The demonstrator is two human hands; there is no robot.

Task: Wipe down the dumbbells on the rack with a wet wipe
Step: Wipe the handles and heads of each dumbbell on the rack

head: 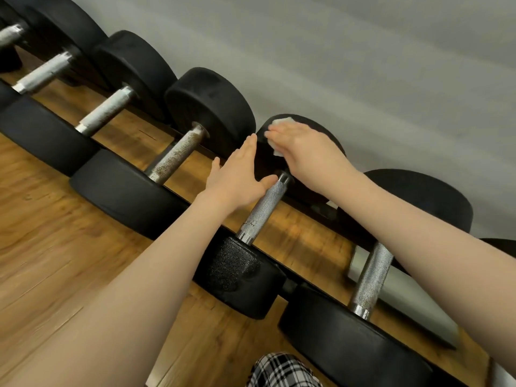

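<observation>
A row of black dumbbells with knurled metal handles lies across a rack. My right hand (304,149) presses a white wet wipe (280,121) flat on the far head (321,129) of the middle dumbbell, covering most of it. My left hand (237,171) is open, its fingers laid against the near face of that same head and its thumb touching the top of the handle (264,210). The near head (240,272) of this dumbbell shows below my left forearm.
More dumbbells stand to the left (178,155) and right (372,275) on the black rack rail (321,210). A grey wall (363,65) runs behind. Wooden floor (55,247) shows beneath. A grey rack bar (405,297) lies under the right dumbbell. Plaid fabric (282,370) sits at the bottom.
</observation>
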